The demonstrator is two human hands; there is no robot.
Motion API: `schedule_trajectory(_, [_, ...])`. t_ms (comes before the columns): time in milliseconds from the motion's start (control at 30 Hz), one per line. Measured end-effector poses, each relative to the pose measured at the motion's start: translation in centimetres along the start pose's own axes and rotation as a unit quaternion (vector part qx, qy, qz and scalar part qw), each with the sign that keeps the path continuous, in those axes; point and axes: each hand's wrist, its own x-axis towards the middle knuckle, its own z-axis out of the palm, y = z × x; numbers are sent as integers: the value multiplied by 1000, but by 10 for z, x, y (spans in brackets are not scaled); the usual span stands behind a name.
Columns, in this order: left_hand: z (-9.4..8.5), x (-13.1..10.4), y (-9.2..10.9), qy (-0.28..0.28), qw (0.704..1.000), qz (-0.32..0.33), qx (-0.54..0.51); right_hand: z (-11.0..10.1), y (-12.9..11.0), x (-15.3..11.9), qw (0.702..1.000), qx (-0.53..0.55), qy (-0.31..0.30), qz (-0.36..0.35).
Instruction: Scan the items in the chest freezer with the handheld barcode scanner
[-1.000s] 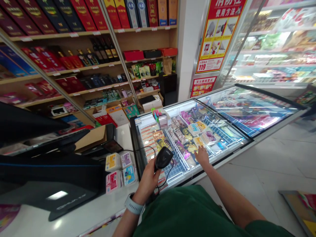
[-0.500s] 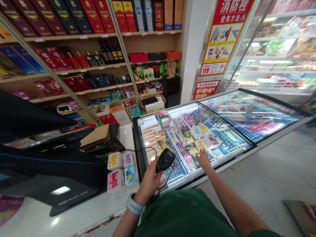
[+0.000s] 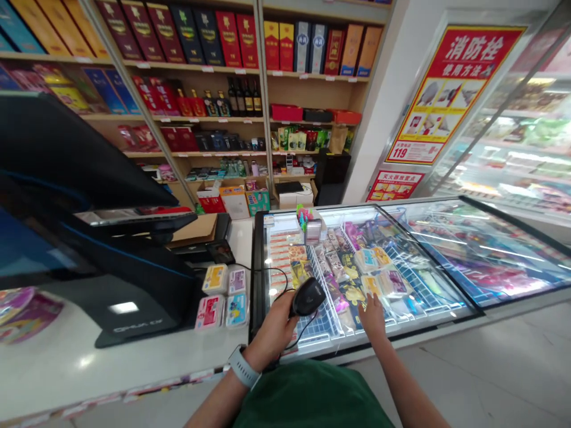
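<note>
My left hand (image 3: 275, 326), with a watch on its wrist, is wrapped around the handle of a black barcode scanner (image 3: 308, 296). A cable runs from the scanner back towards the counter. My right hand (image 3: 373, 316) is over the freezer's glass lid with its fingers stretched out and apart. Its fingertips reach the near edge of a yellow-labelled plastic pack (image 3: 371, 285); whether they touch it, I cannot tell. Beside that pack is a purple-labelled pack (image 3: 394, 283), and behind them are a blue-labelled pack (image 3: 366, 259) and an orange-labelled one (image 3: 382, 257).
On the white counter (image 3: 178, 371) at left, similar packs (image 3: 225, 297) sit in a cluster beside a black checkout terminal (image 3: 134, 285). A chest freezer (image 3: 479, 312) with wire baskets inside extends to the right. Shelves of boxes and bottles (image 3: 244, 98) line the back wall.
The view has swung left and shifts the scene rightwards. My left hand still holds the scanner, and my right hand stays near the yellow-labelled pack, its fingers a little more spread.
</note>
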Motion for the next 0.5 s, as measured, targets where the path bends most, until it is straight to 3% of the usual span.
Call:
schedule_trajectory(233, [7, -5, -3, 20, 1000, -4, 12, 1, -23, 4, 995, 36, 9, -94])
schedule_trajectory(500, [12, -7, 5, 27, 999, -19, -3, -4, -88, -1, 969, 92, -51, -225])
